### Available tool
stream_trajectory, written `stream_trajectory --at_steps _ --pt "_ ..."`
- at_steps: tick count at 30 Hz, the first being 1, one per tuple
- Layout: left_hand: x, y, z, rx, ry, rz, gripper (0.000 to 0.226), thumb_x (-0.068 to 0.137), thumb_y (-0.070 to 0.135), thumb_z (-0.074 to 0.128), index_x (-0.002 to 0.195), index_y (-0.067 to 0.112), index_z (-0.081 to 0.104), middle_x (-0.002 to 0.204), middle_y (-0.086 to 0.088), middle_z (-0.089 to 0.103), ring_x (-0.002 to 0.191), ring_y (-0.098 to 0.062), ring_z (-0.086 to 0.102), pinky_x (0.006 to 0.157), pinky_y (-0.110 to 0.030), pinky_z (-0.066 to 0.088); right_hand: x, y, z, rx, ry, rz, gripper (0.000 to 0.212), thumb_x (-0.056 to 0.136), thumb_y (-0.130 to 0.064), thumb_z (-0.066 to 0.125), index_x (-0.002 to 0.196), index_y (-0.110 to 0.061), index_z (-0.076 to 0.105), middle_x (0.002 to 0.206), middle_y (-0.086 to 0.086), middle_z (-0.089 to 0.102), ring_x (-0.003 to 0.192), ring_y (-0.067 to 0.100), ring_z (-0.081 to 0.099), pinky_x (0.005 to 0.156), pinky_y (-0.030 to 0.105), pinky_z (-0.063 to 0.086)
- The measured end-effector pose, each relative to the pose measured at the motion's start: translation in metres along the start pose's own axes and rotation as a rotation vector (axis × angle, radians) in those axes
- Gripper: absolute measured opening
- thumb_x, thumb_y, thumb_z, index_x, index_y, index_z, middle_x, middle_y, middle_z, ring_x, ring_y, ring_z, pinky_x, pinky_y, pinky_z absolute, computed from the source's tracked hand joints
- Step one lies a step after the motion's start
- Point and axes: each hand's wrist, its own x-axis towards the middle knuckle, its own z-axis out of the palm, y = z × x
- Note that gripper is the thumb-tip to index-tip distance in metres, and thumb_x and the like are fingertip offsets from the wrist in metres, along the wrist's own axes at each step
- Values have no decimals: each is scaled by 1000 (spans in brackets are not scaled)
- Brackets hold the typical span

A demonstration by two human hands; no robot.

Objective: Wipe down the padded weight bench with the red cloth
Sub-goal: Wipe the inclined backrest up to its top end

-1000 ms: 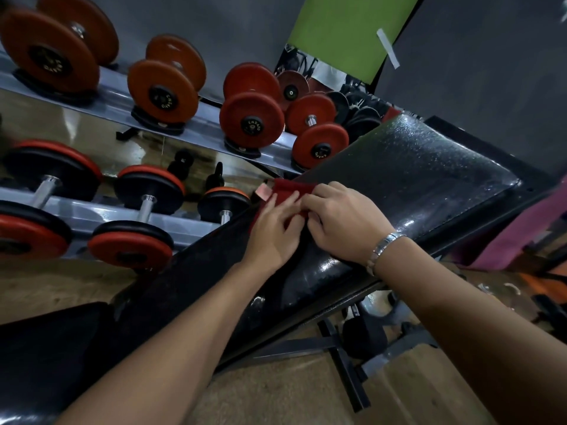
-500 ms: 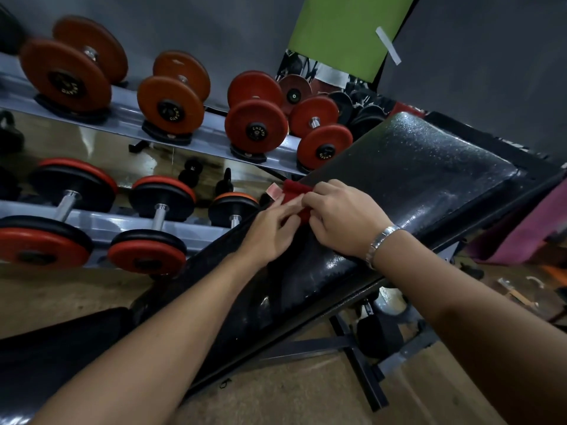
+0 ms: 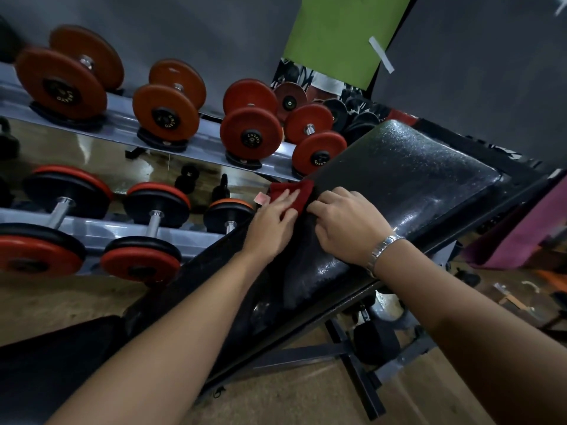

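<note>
Red cloth (image 3: 295, 191) lies more spread than 0.5 s ago; left hand (image 3: 270, 222) now flat on it. Left grip wide, fingers straight, pressing cloth at far edge of weight bench (image 3: 414, 179), mid-length. Right hand (image 3: 346, 223) curled at cloth's near edge; we can't tell if pinching. Step, we reckon: setting cloth, wiping barely begun. Next needs firm press, long strokes twd raised end.

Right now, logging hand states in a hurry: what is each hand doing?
Left hand: open, straight fingers pressing the red cloth onto the bench.
Right hand: fingers curled, pinching the cloth's edge.
</note>
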Motion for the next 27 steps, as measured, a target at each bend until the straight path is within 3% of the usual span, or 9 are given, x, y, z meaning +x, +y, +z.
stream_trajectory --at_steps 2,7,10,14,16,20,24,27 --pt "-7 9 12 -16 48 -14 46 97 38 43 143 41 49 156 8 41 151 -22 24 122 -46 24 -1 -2 0 12 5 -10 22 80 -26 49 93 -17 65 85 2 62 80 26 57 66 39 49" --pt "-22 2 -8 -35 4 147 42 98 19 50 136 34 59 148 9 52 146 -12 33 121 -28 24 -1 0 3 9 25 -1 15 79 -23 54 88 -15 64 83 3 61 77 27 57 62 36 46" --pt "-7 4 -13 -55 -60 54 43 99 26 46 138 40 57 151 13 47 147 -8 30 117 -21 18 -5 -2 2 -2 1 -7 20 80 -25 47 86 -16 64 82 3 61 78 27 56 66 39 48" --pt "14 18 0 -43 -84 -43 59 88 42 33 146 38 47 159 8 36 152 -16 20 124 -34 10 -11 1 -1 -22 -15 -16 35 80 -29 34 89 -17 66 87 2 63 85 27 58 76 41 49" --pt "6 19 3 -97 -56 -56 56 88 40 34 141 41 52 156 10 41 151 -17 23 125 -40 16 -13 5 -1 -34 -19 -9 31 81 -28 37 87 -17 65 87 2 62 84 27 58 78 41 49" --pt "-4 22 -16 -218 -60 -57 43 90 32 39 118 45 69 130 14 63 132 -7 49 115 -31 36 -9 5 -1 -39 -20 13 24 82 -28 43 84 -16 63 85 3 61 85 29 57 79 42 48" --pt "-12 55 -37 -585 79 -144 36 95 11 43 96 27 75 98 6 74 102 -12 66 90 -25 51 -3 -7 -5 108 74 69 46 87 -46 45 117 -14 61 112 5 62 107 30 56 91 43 47" --pt "-21 68 -47 -966 53 -338 31 93 16 44 98 18 74 94 -6 76 89 -19 70 80 -34 55 -2 -14 -12 257 173 96 76 83 -67 54 139 -17 48 139 8 47 130 31 44 104 47 43"
